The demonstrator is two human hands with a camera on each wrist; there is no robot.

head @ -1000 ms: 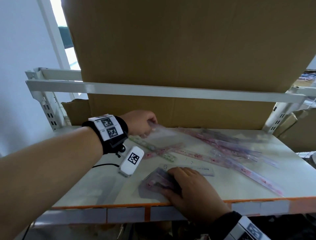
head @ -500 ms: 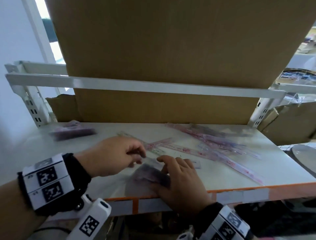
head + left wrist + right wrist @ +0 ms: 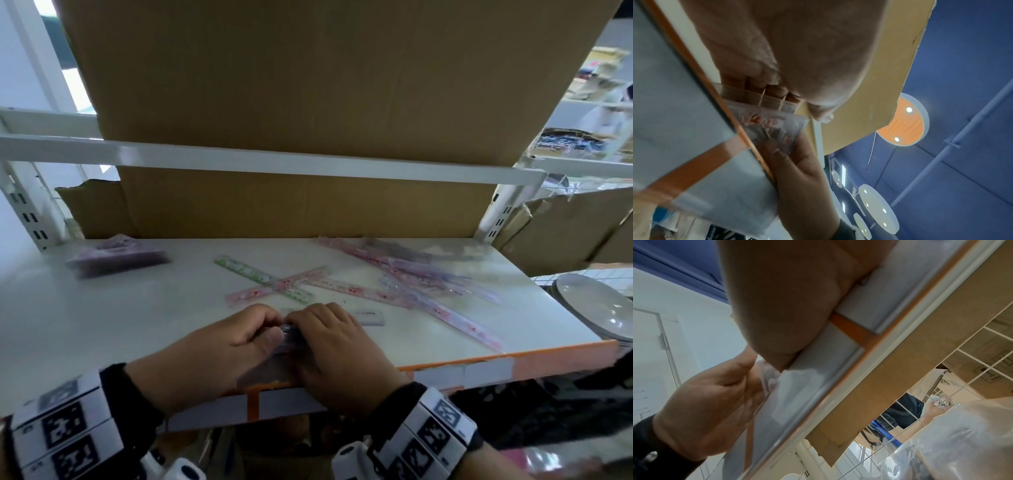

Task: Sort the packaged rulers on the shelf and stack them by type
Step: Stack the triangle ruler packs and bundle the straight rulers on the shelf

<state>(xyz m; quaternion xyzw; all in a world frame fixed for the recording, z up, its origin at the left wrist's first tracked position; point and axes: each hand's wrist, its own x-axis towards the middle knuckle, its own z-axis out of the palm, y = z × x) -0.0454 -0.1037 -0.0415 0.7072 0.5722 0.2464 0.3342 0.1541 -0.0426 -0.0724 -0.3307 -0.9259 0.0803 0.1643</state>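
Left wrist view alone shows packet [image 3: 772, 128] underside overhanging shelf [image 3: 137, 329] edge. Left hand [image 3: 219, 346], right hand [image 3: 335, 346] curled, each grip pinching packet.

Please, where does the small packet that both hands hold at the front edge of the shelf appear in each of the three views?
Head: the packet lies bottom centre, between the left hand and right hand.
Left wrist: packet at centre left, against the orange shelf edge.
Right wrist: only a sliver shows at centre left, beside the left hand.
Shared landmark: the orange shelf edge.
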